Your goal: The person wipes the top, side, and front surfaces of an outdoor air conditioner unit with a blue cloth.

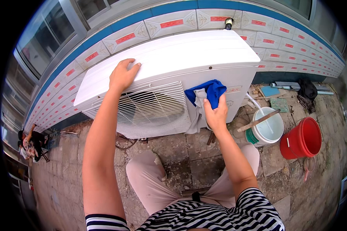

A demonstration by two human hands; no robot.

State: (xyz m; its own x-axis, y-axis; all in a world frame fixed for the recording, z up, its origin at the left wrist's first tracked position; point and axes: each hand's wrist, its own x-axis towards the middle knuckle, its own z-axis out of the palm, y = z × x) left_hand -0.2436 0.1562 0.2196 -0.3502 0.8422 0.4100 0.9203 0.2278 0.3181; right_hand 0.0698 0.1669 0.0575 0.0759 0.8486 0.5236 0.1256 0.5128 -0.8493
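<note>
A white outdoor air-conditioner unit [173,55] stands before me against a tiled wall. My left hand [123,75] rests on its top near the front edge, with thumb and fingers apart and nothing held. My right hand [217,113] grips a blue cloth [212,89] against the front panel, to the right of the wire fan grille [153,112]. A grey cloth [200,106] hangs down beside the blue one, bunched at the same hand. The fan shows partly behind the grille.
Right of the unit stand a white bucket [279,127] with a stick across its rim and a red bucket [289,144]. Pipes and a black bag [307,89] lie by the wall [289,52]. At the far left, a person [30,145] reaches towards the wall.
</note>
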